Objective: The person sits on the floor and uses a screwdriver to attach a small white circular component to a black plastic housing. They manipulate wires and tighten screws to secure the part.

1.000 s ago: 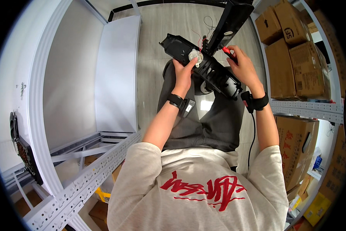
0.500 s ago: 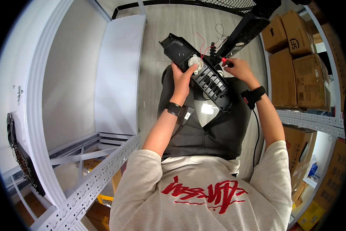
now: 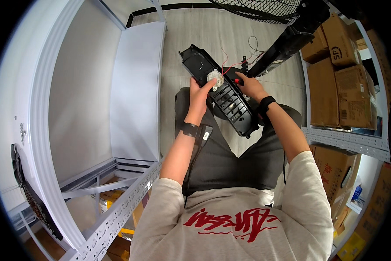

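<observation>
Likely a hold-and-work step: left hand pinches black housing at 12 o'clock between the knees, thumb on white disc; fingers of right hand pinch red-black tool at disc's 3 o'clock; next move wants steady left grip.

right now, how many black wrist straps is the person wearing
2. The left strap is around the wrist of the left hand, the right strap around the wrist of the right hand. Neither wrist hides another that I can see.
</observation>
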A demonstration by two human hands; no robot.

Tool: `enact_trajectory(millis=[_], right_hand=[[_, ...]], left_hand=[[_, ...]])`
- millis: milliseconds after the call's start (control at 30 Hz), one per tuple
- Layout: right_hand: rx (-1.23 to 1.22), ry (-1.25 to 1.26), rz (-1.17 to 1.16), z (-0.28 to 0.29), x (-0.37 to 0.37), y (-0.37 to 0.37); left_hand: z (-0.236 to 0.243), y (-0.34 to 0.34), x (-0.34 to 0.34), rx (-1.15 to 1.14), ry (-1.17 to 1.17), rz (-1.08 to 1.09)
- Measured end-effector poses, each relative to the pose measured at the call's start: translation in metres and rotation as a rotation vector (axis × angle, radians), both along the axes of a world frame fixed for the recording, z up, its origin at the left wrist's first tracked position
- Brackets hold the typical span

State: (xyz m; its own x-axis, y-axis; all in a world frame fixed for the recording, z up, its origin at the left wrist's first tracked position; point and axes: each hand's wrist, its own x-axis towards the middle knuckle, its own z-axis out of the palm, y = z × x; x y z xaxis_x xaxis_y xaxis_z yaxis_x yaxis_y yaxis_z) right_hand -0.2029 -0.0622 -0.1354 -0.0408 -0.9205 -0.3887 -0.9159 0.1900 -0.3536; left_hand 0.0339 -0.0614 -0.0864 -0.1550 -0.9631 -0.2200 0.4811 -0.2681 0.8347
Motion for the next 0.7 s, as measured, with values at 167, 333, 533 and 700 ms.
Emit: enact_trajectory(millis=[167, 333, 533, 700], right_hand=[[-0.137, 0.001, -0.084, -0.016, -0.010, 0.003], [-0.234, -0.073, -0.065, 0.009, -0.008, 0.021], [-0.357, -0.303, -0.032, 0.036, -0.014, 0.029], [-0.310, -0.604, -0.032, 0.071, -0.019, 0.034]], left_hand=[[-0.001, 0.002, -0.007, -0.007, -0.002, 0.001], [-0.009, 0.007, -0.010, 0.030, -0.006, 0.013], [-0.006, 0.002, -0.012, 0.013, 0.018, 0.011], [-0.008, 0.003, -0.011, -0.017, 0.029, 0.025]])
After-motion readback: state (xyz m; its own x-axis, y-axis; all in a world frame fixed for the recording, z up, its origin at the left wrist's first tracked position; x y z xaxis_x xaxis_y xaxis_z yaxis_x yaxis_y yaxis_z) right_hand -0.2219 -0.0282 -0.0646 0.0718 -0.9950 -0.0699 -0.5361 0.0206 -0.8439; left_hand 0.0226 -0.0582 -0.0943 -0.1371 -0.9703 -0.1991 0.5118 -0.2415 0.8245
